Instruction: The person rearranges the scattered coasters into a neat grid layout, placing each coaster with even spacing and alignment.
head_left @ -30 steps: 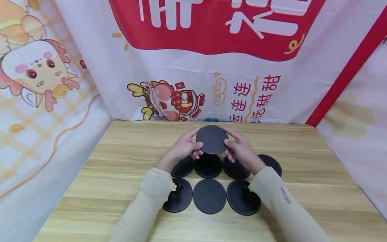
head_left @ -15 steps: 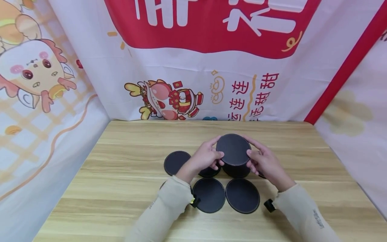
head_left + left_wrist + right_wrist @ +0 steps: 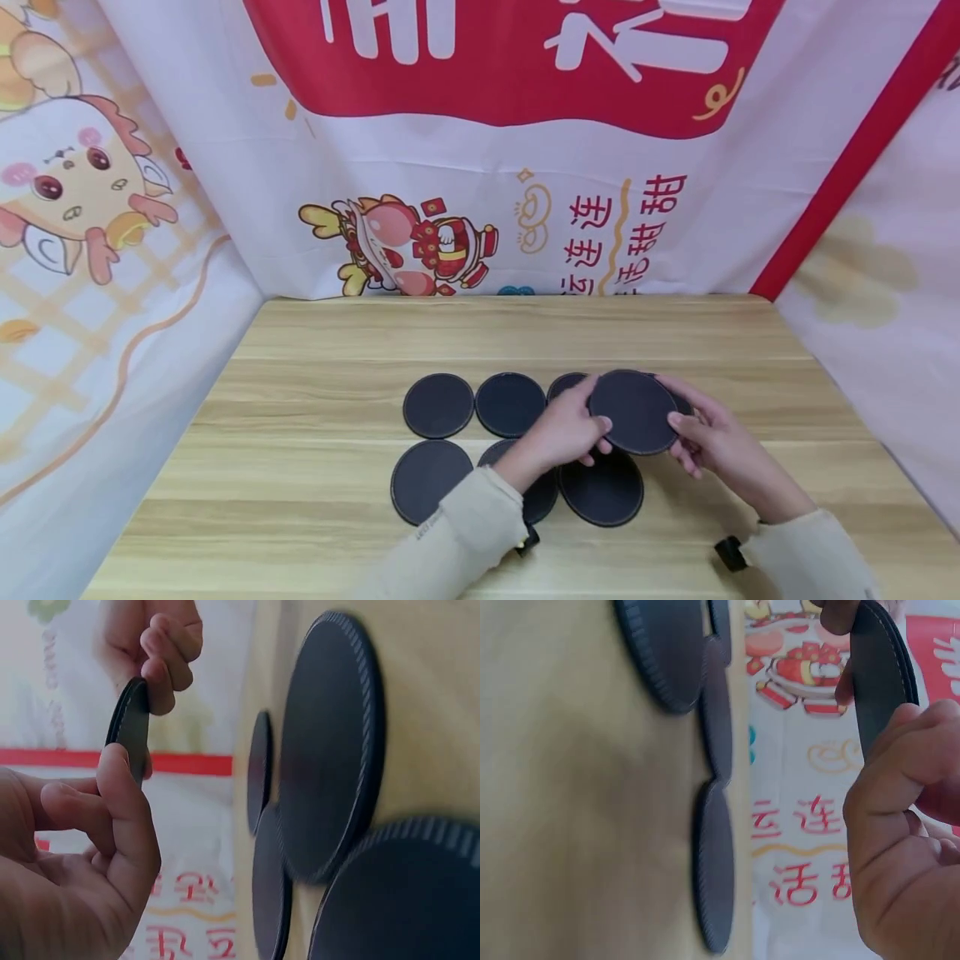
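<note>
A round black coaster (image 3: 633, 412) with a stitched rim is held up over the table, tilted towards me. My left hand (image 3: 564, 427) pinches its left edge, and my right hand (image 3: 712, 440) pinches the right edge, thumbs on the near face. Seen from the left wrist, the coaster (image 3: 131, 724) stands nearly edge-on between both hands, apart from the tabletop. Below it lie matching coasters in two rows. The front row's right coaster (image 3: 602, 490) is just under the hands. A back-row coaster (image 3: 567, 384) is partly covered by my left hand, and the rightmost one mostly by the held coaster.
Further left on the wooden table (image 3: 300, 467) lie more coasters, including a back-left one (image 3: 438, 406) and a front-left one (image 3: 431, 482). My left forearm covers part of the front middle coaster. A printed cloth (image 3: 450, 158) hangs behind the table's far edge.
Both hands have carried the coaster to the right and lower, from above the middle of the back row to its right end. The left-hand coasters have come into fuller view.
</note>
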`<state>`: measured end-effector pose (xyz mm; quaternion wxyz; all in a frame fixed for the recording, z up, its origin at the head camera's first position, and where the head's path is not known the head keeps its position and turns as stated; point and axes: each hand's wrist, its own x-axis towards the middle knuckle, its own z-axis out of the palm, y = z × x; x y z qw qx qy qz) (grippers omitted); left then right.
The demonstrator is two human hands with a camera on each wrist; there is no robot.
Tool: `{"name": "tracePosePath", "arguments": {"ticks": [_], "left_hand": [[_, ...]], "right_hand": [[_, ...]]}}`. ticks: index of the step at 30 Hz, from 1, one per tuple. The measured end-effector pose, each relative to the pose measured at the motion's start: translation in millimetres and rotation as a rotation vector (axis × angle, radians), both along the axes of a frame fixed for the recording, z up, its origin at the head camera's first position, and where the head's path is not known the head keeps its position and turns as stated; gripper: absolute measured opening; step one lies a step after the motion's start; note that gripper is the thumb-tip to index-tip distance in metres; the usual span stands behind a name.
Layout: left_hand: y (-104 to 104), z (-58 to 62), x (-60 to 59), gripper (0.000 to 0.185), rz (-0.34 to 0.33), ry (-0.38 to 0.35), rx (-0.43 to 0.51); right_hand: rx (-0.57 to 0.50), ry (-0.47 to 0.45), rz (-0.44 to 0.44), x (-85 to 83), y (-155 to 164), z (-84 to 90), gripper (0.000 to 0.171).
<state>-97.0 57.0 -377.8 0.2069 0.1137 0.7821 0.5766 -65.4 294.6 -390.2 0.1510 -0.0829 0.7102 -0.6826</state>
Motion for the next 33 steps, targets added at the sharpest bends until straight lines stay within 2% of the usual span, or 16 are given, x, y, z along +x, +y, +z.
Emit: {"name": "tracePosePath", "arguments": {"ticks": [6,12,15,19,23,29,33], "left_hand": [[27,-4.6,21.0,0.073,-0.026,0.013,-0.204],[45,-5.2,34.8,0.075,-0.151,0.060,-0.500],[53,-6.4,39.2,0.076,-0.219,0.114,-0.640],[60,-10.9,41.2,0.076,-0.319,0.199,-0.770],[59,-17.5,40.0,0.072,-0.399,0.273,-0.849],[56,-23.1,39.7,0.081,-0.507,0.243,-0.852],[55,-24.3,38.8,0.074,-0.546,0.285,-0.839]], "right_hand": [[0.031,-0.037,0.007,21.3,26,-10.7,0.051],[0.087,-0.054,0.038,35.2,45,-15.6,0.049],[0.102,-0.098,0.049,39.6,55,-16.6,0.049],[0.132,-0.149,0.065,44.2,66,-18.4,0.049],[0.171,-0.159,0.091,47.5,72,-21.6,0.051],[0.281,-0.169,0.068,48.4,74,-26.8,0.055],[0.418,-0.151,0.017,47.3,69,-28.4,0.053]]}}
